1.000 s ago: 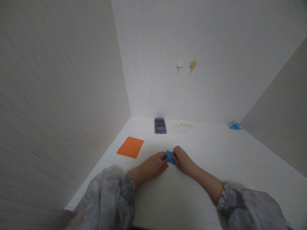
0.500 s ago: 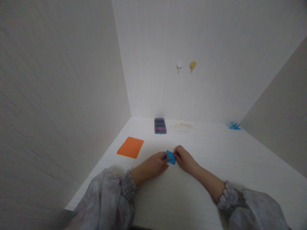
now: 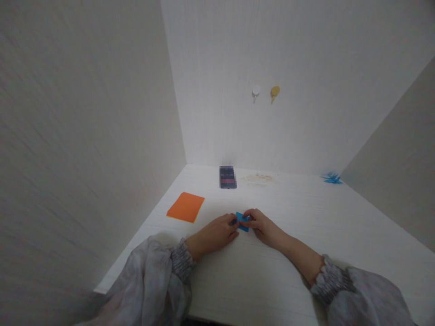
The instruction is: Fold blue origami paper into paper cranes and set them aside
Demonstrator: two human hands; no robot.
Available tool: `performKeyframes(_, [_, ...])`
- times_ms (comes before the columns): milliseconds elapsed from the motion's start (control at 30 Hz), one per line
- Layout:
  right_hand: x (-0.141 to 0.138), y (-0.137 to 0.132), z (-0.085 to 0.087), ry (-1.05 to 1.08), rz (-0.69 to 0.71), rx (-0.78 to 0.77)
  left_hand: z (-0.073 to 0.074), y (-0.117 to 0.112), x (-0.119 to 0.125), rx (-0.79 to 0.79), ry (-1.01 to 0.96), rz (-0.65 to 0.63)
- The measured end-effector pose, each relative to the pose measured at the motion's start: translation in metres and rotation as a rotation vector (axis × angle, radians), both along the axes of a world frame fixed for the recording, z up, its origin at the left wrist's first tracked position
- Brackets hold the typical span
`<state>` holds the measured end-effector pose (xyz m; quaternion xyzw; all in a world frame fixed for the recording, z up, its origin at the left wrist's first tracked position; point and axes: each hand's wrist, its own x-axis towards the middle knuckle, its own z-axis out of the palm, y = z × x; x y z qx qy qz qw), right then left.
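Observation:
A small blue piece of folded origami paper (image 3: pixel 240 216) lies on the white table between my two hands. My left hand (image 3: pixel 219 232) has its fingers closed on the paper's left side. From the right, my right hand (image 3: pixel 263 225) reaches over the paper, one finger stretched across its middle and another bent at its upper right edge. Fingers cover part of the paper, so its exact folds cannot be made out.
Orange square paper (image 3: pixel 186 207) with a yellow edge lies to the left. A blurred dark object (image 3: pixel 227 177) rests near the back wall. Folded blue paper shapes (image 3: pixel 332 178) sit in the far right corner. A white hook (image 3: pixel 256 91) and a yellow hook (image 3: pixel 275 92) are on the wall.
My right hand has shifted its grip: from the paper's right edge, a finger now reaches left across its middle. The left hand stays in place on the paper.

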<state>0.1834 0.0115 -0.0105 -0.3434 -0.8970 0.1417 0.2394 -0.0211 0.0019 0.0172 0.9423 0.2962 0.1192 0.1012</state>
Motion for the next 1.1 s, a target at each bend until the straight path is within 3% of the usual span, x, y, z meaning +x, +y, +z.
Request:
performKeyframes(467, [0.001,-0.001,0.006,-0.278,0.096,0.229,0.003,-0.002,0.000,0.041,0.075,0.018])
performKeyframes(767, [0.018,0.003,0.007,-0.120,0.181,0.091,0.013,-0.003,-0.003,-0.033,0.048,0.001])
performKeyframes(1100, [0.025,0.000,0.010,-0.013,0.148,-0.038,0.001,0.005,-0.012,-0.078,0.023,-0.015])
